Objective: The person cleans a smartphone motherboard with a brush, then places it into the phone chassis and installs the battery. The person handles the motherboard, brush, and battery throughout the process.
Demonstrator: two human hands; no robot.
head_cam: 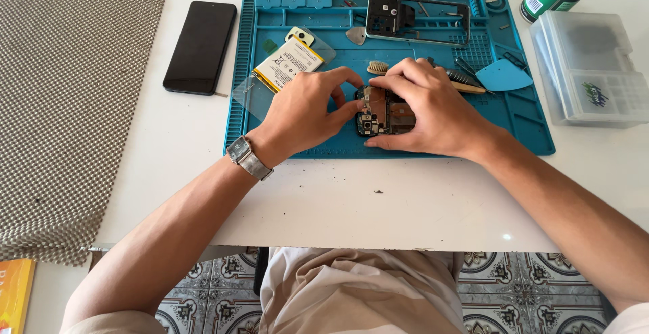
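circuit board (382,111) lies near the blue mat's (534,128) front edge, long axis side to side | left hand (304,114) pinches its left end | right hand (433,107) cups over right end | both equally near

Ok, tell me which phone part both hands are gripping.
The dark circuit board, pinched between left hand and right hand; the yellow battery and metal frame lie untouched.

White table (405,205): blue mat (534,131), black phone (200,46), clear box (588,70).
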